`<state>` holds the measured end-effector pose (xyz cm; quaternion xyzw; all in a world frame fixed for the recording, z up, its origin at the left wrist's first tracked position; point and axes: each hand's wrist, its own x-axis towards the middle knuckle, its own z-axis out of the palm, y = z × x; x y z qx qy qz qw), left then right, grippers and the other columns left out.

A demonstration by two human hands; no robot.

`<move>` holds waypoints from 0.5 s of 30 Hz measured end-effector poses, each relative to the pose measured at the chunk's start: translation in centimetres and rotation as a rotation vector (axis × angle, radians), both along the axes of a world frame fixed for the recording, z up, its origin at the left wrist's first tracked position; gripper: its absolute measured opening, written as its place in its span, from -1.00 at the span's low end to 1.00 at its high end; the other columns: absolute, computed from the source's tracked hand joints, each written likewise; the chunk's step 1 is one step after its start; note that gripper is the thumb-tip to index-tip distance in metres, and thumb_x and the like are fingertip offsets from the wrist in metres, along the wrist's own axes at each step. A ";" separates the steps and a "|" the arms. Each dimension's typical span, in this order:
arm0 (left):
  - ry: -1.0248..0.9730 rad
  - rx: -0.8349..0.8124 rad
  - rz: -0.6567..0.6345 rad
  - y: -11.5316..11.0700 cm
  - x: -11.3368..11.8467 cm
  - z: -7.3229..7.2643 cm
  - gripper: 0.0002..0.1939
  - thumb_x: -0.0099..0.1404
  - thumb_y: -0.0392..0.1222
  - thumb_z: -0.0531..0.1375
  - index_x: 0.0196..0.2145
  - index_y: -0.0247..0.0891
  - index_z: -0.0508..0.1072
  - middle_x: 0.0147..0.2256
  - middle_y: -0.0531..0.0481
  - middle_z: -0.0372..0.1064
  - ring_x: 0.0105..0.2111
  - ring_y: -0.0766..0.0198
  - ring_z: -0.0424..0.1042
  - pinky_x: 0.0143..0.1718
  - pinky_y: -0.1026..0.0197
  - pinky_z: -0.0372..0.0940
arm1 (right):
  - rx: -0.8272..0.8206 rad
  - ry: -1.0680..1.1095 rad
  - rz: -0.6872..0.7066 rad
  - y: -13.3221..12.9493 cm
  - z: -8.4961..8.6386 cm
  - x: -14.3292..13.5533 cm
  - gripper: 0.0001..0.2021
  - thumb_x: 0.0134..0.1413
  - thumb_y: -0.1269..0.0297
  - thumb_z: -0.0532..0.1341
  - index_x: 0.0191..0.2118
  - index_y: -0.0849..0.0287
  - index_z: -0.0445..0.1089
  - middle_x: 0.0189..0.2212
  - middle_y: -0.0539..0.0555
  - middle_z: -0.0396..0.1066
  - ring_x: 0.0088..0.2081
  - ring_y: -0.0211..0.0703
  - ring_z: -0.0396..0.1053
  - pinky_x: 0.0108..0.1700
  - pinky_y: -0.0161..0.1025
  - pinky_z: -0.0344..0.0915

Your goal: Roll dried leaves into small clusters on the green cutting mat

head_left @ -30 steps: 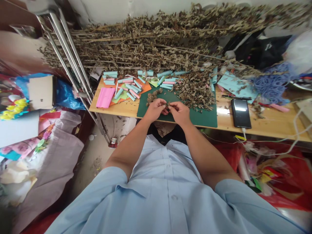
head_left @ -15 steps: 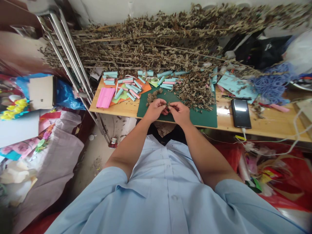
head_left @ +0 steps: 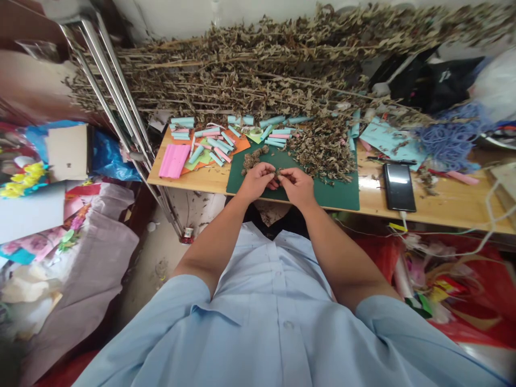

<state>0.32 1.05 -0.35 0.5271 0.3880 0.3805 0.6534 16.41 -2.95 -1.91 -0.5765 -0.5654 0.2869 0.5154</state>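
Over the front of the green mat (head_left: 338, 196), my left hand (head_left: 258, 180) and my right hand (head_left: 297, 185) meet with bent fingers. Both pinch a small bit of brown dried plant between them, largely hidden by the fingertips. Just behind my left hand lies a small heap of rolled brown clumps (head_left: 252, 160). A larger pile of loose dried leaves (head_left: 322, 150) covers the back right of the mat. Rolled blue and pink paper pieces (head_left: 220, 145) lie left of the mat, beside a pink stack (head_left: 174, 160).
Long dried plant stalks (head_left: 242, 75) stretch across the back. A black phone (head_left: 399, 187) with a cable lies on the wooden table (head_left: 443, 207) at right, near blue cords (head_left: 453, 134). Metal poles (head_left: 116, 97) stand at the left table edge.
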 end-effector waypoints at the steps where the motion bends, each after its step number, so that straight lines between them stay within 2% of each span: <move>1: -0.006 0.000 -0.001 0.0 0.0 0.0 -0.86 0.32 -0.35 0.13 -0.15 -0.30 0.31 -0.47 0.10 0.40 -0.47 0.34 0.52 -0.38 0.27 0.45 | 0.005 0.000 -0.001 0.0 0.0 0.0 -0.80 0.10 0.15 0.31 -0.21 0.13 0.53 -0.38 0.04 0.55 -0.39 -0.17 0.44 -0.26 -0.16 0.45; 9: 0.027 -0.020 0.006 -0.2 0.0 0.6 -0.87 0.32 -0.34 0.15 -0.15 -0.29 0.32 -0.48 0.11 0.39 -0.47 0.36 0.52 -0.36 0.28 0.45 | -0.009 -0.001 -0.002 -0.1 0.4 -0.1 -0.81 0.09 0.15 0.30 -0.22 0.13 0.53 -0.39 0.03 0.55 -0.40 -0.17 0.44 -0.28 -0.16 0.44; 15: -0.011 0.000 0.000 -0.1 0.0 0.3 -0.86 0.32 -0.34 0.16 -0.15 -0.32 0.33 -0.48 0.09 0.40 -0.48 0.32 0.52 -0.38 0.25 0.45 | 0.000 0.011 0.001 -0.1 0.4 -0.2 -0.82 0.09 0.17 0.31 -0.23 0.13 0.54 -0.40 0.03 0.55 -0.42 -0.18 0.43 -0.30 -0.18 0.43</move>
